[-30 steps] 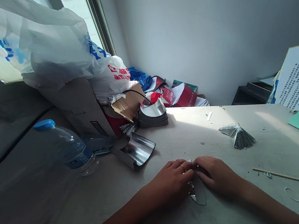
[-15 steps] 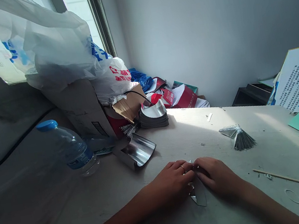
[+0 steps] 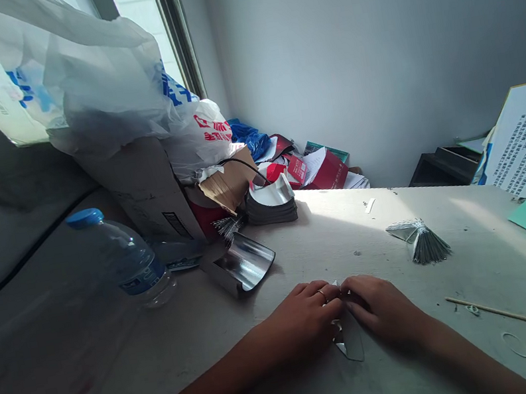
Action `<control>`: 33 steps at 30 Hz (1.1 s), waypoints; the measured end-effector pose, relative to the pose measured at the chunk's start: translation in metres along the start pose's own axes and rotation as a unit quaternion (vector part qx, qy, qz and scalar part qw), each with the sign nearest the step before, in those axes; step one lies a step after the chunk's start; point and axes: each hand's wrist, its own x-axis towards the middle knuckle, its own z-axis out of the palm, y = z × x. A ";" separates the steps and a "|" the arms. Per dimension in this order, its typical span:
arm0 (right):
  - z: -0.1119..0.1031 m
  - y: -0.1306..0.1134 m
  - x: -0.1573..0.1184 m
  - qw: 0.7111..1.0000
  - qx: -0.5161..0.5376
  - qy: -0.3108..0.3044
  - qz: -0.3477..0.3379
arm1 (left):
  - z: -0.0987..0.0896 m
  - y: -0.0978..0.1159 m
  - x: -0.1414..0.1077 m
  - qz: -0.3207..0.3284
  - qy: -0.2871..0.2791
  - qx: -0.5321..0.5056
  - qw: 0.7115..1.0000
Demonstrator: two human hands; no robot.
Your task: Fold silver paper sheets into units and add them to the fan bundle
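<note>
Low over the near middle of the table, my left hand (image 3: 306,321) and my right hand (image 3: 382,308) meet fingertip to fingertip. Between them lies a thin silvery folded strip (image 3: 352,343), its far tip and near end showing. My left fingers are curled over its left side and upper part, and a ring sits on one of them. The right thumb and forefinger pinch near the strip's far end. Fingers hide the strip's middle. Beyond my right hand stands a fanned bundle of similar silvery strips (image 3: 427,245).
A thin wooden stick (image 3: 525,317) and a white ring-shaped band (image 3: 516,345) lie right. On the left are a water bottle (image 3: 143,277), a curved shiny sheet (image 3: 248,263) and a stack of curved sheets (image 3: 273,212). Behind them stands a cardboard box (image 3: 143,203) under plastic bags (image 3: 108,88).
Both hands stay at the strip in nearly the same pose. The whole view has shifted very slightly.
</note>
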 end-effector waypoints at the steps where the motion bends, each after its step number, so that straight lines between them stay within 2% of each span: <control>1: 0.000 0.000 0.000 1.000 -0.001 0.000 0.000 | 0.000 0.000 0.000 -0.001 -0.004 0.001 1.000; 13: -0.003 0.002 -0.001 1.000 0.002 -0.027 0.006 | 0.000 0.002 0.000 0.002 -0.016 0.000 1.000; 33: -0.002 0.000 -0.002 1.000 -0.017 -0.017 -0.003 | -0.001 0.002 0.000 0.004 -0.013 0.004 1.000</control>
